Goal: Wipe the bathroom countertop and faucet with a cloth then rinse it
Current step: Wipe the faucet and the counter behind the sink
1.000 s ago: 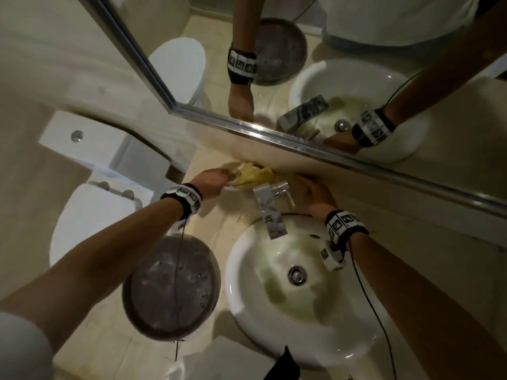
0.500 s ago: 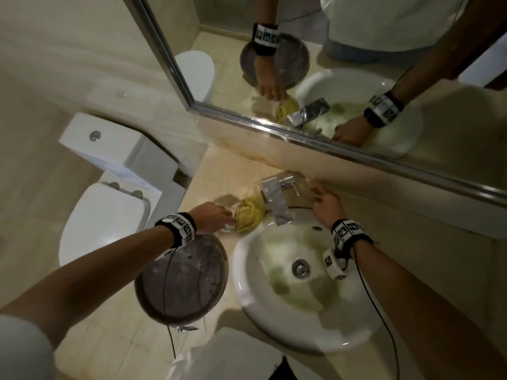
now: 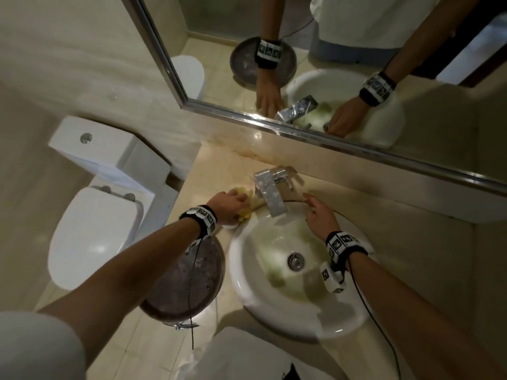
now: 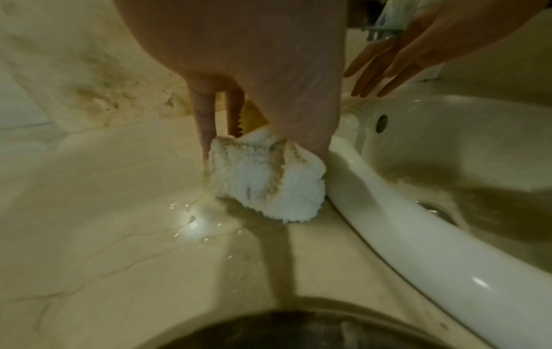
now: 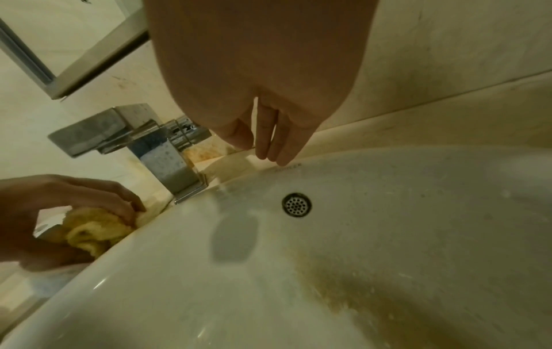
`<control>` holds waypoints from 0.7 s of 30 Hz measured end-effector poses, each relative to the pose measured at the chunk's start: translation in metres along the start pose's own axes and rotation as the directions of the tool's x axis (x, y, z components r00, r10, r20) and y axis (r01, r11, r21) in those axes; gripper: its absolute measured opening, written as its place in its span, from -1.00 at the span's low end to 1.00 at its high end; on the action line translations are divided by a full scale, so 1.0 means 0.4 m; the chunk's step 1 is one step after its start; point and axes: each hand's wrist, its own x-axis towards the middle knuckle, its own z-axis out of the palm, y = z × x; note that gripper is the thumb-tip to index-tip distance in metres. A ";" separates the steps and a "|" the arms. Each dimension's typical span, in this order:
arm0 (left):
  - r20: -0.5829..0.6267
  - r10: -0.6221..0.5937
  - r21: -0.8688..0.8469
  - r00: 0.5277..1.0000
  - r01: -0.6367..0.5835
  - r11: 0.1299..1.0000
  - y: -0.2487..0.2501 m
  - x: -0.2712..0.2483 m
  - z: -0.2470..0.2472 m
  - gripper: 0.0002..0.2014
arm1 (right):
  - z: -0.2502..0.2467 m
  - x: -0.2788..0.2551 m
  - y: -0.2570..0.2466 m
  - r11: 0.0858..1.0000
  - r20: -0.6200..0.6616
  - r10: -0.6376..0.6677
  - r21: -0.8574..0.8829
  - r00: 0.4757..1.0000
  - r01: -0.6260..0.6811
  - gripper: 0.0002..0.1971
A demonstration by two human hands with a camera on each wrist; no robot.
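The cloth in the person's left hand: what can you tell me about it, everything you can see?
The fluffy yellow and white cloth looks like thick terry, bunched into a wad. Its white side carries brownish dirt smears; its yellow side shows in the right wrist view. The left hand grips it from above and presses it onto the beige stone countertop, against the rim of the white ceramic basin, just left of the square chrome faucet. Wet drops glisten beside it.

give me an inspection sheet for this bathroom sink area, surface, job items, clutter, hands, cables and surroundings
Surface: beige marble countertop, wet, brown stains on the backsplash.
Job's things: yellow-and-white fluffy cloth on the counter against the white round basin; square chrome faucet, no water running.
Clutter: round dark metal bin lid.
Hands: left hand grips the cloth; right hand open over the basin rim.
Cables: black wrist cable.
Surroundings: framed mirror, white toilet.
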 end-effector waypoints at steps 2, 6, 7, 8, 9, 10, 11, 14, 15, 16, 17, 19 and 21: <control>-0.013 -0.110 -0.059 0.994 0.109 0.992 -0.034 -0.005 0.003 -0.50 | -0.007 -0.003 -0.002 1.000 0.007 -0.003 -0.001 1.000 0.003 -0.49; -0.019 -0.384 -0.251 0.923 0.368 0.896 -0.117 -0.030 0.020 -0.52 | -0.016 -0.002 0.006 1.000 -0.014 -0.011 0.027 1.000 0.012 -0.50; -0.015 -0.440 -0.298 0.898 0.416 0.859 -0.134 -0.037 0.020 -0.52 | -0.017 -0.004 0.006 0.999 -0.018 -0.007 0.034 1.000 0.008 -0.50; -0.016 -0.481 -0.341 0.876 0.448 0.826 -0.151 -0.042 0.021 -0.53 | -0.019 -0.008 0.001 0.999 -0.020 -0.006 0.033 1.000 0.006 -0.50; -0.022 -0.512 -0.377 0.858 0.468 0.799 -0.166 -0.046 0.023 -0.54 | -0.019 -0.012 0.000 0.999 -0.019 -0.007 0.032 1.000 0.008 -0.50; -0.023 -0.540 -0.405 0.841 0.486 0.774 -0.176 -0.051 0.021 -0.56 | -0.017 -0.015 0.002 0.999 -0.016 -0.008 0.031 1.000 0.008 -0.51; -0.021 -0.568 -0.423 0.823 0.507 0.751 -0.188 -0.051 0.023 -0.57 | -0.013 -0.016 0.005 0.999 -0.013 -0.006 0.036 1.000 0.007 -0.51; 0.010 -0.670 -0.471 0.742 0.594 0.652 -0.209 -0.038 0.024 -0.39 | -0.001 -0.019 0.020 0.999 -0.008 0.023 0.029 1.000 -0.022 -0.47; 0.039 -0.702 -0.498 0.711 0.623 0.603 -0.216 -0.031 0.025 -0.26 | 0.001 -0.020 0.024 0.999 -0.005 0.033 0.029 0.999 -0.033 -0.46; 0.066 -0.710 -0.515 0.701 0.634 0.577 -0.222 -0.023 0.024 -0.23 | 0.001 -0.019 0.025 0.999 -0.004 0.041 0.030 0.999 -0.040 -0.46; 0.064 -0.694 -0.512 0.717 0.620 0.594 -0.226 -0.013 0.024 -0.35 | 0.002 -0.019 0.026 0.999 -0.006 0.040 0.032 0.999 -0.040 -0.46; 0.021 -0.625 -0.477 0.780 0.558 0.680 -0.226 0.004 0.006 -0.77 | -0.001 -0.017 0.025 0.999 -0.011 0.025 0.045 1.000 -0.024 -0.47; 0.010 -0.583 -0.439 0.813 0.527 0.728 -0.224 0.024 -0.011 -0.87 | -0.005 -0.011 0.025 0.997 -0.022 0.020 0.076 1.000 -0.019 -0.52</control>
